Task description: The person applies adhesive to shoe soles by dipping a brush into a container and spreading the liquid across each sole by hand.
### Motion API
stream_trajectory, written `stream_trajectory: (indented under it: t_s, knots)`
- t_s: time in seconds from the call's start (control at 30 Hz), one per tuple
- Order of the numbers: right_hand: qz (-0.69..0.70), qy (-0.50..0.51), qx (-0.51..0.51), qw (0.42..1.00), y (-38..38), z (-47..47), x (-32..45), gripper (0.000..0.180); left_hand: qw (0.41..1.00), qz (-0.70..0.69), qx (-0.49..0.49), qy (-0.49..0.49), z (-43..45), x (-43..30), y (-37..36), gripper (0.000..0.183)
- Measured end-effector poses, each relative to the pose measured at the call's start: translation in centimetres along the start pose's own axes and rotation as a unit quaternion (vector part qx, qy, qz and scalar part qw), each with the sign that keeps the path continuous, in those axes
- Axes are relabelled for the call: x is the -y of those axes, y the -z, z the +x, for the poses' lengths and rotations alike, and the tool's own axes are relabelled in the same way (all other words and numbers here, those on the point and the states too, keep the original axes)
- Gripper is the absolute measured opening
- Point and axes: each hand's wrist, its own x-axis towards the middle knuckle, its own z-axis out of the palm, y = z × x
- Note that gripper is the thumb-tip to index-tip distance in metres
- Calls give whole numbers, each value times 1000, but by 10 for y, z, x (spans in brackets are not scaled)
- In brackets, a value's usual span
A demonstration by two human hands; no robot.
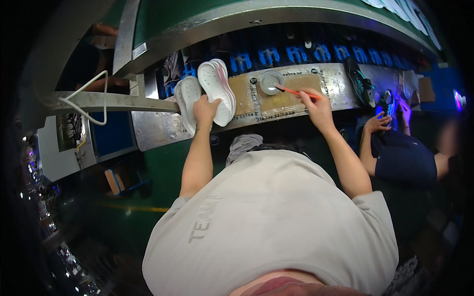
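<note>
My right hand grips an orange-handled brush. The brush's dark tip reaches over the rim of a clear plastic cup with whitish contents. My left hand is on the white shoe soles, its thumb over the heel part of one sole; the fingers' undersides are hidden. That sole lies on top of a stack with pinkish edges further down. Left of it is a second group of white soles, partly covered by my hand. Small holes dot the soles' forefoot areas.
Cardboard with printed tape covers part of the metal bench. Blue fixtures line its far side below a green conveyor. Dark shoes sit to the right, near a co-worker's hand. A metal beam juts in from the left.
</note>
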Motion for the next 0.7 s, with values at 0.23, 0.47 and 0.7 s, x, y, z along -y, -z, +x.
stream_trajectory:
  t_s: [0.23,0.47,0.7]
  knots:
    - [-211,12,62,975,-30,63,-7,26,897,-423,111,69,14,42,-7,36]
    - [-240,17,61,969,-33,69,-19,28,309,-895,322,7,-70,15,-3,101]
    - [-189,-2,41,981,-19,59,-31,28,253,-920,299,14,-75,3,-12,78]
